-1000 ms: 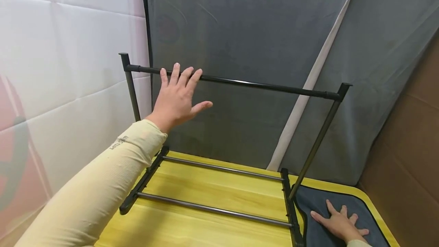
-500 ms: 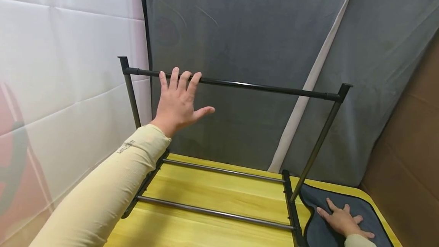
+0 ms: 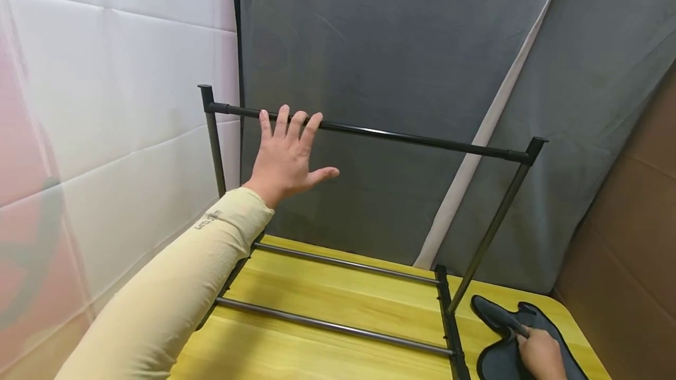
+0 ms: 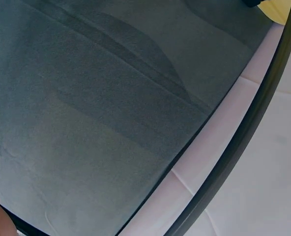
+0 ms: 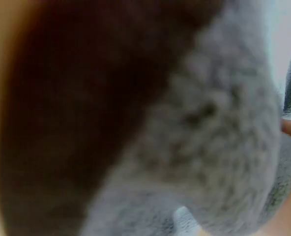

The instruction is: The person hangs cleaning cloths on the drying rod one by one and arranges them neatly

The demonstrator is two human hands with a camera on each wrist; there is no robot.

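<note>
While the left hand [image 3: 287,154] is raised with fingers straight and spread, its fingertips [image 3: 282,115] resting against the top rail [image 3: 401,136] of the black rack [image 3: 491,224], the right hand [image 3: 544,353] is down at the table's near right corner, fingers curled into a bunch of the dark grey cloth [image 3: 502,339], which is gathered and lifted into a fold there. By the look of it the rack is being steadied while the cloth is picked up; a sensible next move would call for raising the cloth clear of the right upright and keeping the rail steady under the open palm. That rail is a thin, smooth, glossy round tube held between two slanted uprights; two duller grey bars [image 3: 338,327] span the black foot pieces lying on the yellow wood-grain table [image 3: 327,295]. In the right wrist view the cloth looks soft and felt-like, with a dark bound edge. Behind hangs matte grey fabric; a white quilted panel stands left.
</note>
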